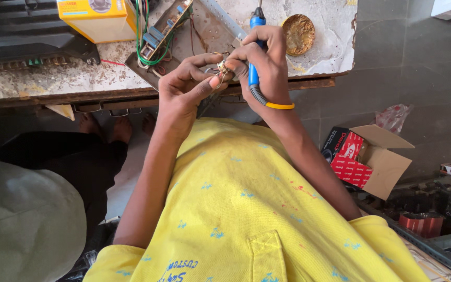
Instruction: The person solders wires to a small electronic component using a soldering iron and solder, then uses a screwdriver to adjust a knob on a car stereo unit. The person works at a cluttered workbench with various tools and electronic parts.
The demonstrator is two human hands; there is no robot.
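My left hand (186,83) pinches a small metal part (221,67) with thin wire leads between thumb and fingers, just above the workbench edge (131,96). My right hand (264,57) grips a blue-handled soldering iron (256,31) and its fingertips also touch the small part. The iron's grey cord runs down past a yellow band on my right wrist. The two hands meet at the part. Behind them on the bench lies an open circuit board (160,36) with green wires.
A yellow box (97,18) and a black device (22,36) stand at the bench's back left. A round tin of brownish material (298,34) sits to the right. An open red cardboard box (366,159) lies on the floor. Another person sits at lower left.
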